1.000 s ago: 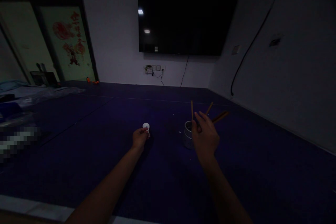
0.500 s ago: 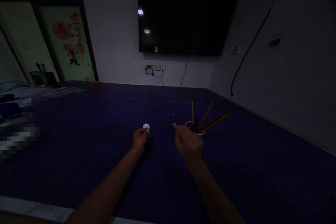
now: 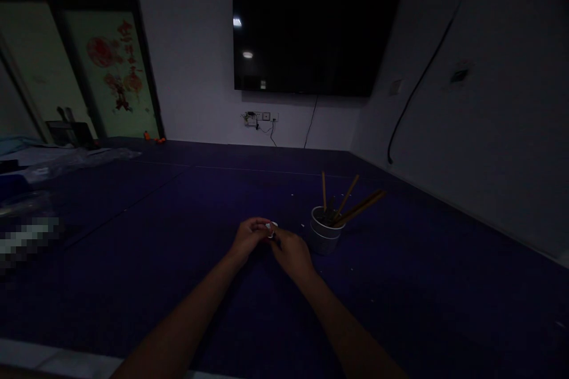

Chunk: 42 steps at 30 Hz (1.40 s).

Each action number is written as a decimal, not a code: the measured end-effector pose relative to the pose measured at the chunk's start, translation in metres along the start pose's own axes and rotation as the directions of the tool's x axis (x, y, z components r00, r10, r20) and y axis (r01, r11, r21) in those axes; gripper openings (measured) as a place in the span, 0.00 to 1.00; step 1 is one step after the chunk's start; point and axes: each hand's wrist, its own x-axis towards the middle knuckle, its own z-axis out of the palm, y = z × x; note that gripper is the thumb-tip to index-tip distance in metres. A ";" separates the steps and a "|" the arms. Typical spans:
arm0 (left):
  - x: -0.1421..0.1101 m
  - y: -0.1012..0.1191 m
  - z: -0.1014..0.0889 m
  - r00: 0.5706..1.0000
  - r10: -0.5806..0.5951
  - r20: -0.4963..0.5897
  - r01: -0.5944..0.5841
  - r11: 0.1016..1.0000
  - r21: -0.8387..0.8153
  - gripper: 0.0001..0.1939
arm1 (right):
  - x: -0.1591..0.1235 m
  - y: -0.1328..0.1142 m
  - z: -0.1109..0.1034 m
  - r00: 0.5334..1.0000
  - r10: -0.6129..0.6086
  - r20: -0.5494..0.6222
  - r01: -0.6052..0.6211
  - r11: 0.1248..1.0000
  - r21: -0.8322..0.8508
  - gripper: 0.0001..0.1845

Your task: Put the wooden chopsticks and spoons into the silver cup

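Note:
My left hand (image 3: pixel 248 238) is closed with its fingertips around a small white round thing (image 3: pixel 269 230), just above the dark blue tabletop. My right hand (image 3: pixel 293 253) meets it from the right, thumb and fingers pinched at the same white thing. Most of it is hidden by the fingers, and the dim light keeps me from telling its kind. To the right of my right hand stands a grey cup (image 3: pixel 324 238) with a pale rim. Several thin wooden sticks (image 3: pixel 361 208) and a dark tool lean in it.
Small white scraps (image 3: pixel 352 269) lie scattered on the blue tabletop (image 3: pixel 178 213). Clear plastic wrap (image 3: pixel 75 161) and other items cover the table's left side. A large television (image 3: pixel 311 38) hangs on the far wall above sockets. A black cable (image 3: pixel 413 92) runs down the right wall.
My right hand has come away from in front of the cup, moving left to the white thing. My left hand has shifted slightly right with it, and both hands now meet.

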 end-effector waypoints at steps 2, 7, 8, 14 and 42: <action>0.001 -0.001 -0.001 1.000 -0.006 0.002 0.006 1.000 -0.003 0.12 | 0.000 0.000 -0.001 1.000 -0.006 0.005 0.006 1.000 0.020 0.16; 0.005 -0.004 -0.004 0.999 -0.041 -0.033 0.042 0.999 0.030 0.12 | -0.001 -0.002 -0.003 0.999 -0.030 0.023 0.029 0.999 0.027 0.11; 0.006 -0.004 -0.005 0.998 -0.050 -0.042 0.051 0.998 0.044 0.12 | -0.001 -0.003 -0.004 0.999 -0.030 0.023 0.030 0.999 0.024 0.12; 0.004 -0.001 -0.006 0.998 -0.059 -0.031 0.061 0.997 0.050 0.12 | -0.001 0.000 -0.001 0.999 -0.028 0.038 0.025 0.998 0.059 0.13; 0.006 -0.001 -0.008 0.976 0.034 -0.215 -0.020 0.998 0.064 0.07 | -0.021 0.007 -0.089 0.423 0.152 -0.893 0.110 0.970 0.217 0.17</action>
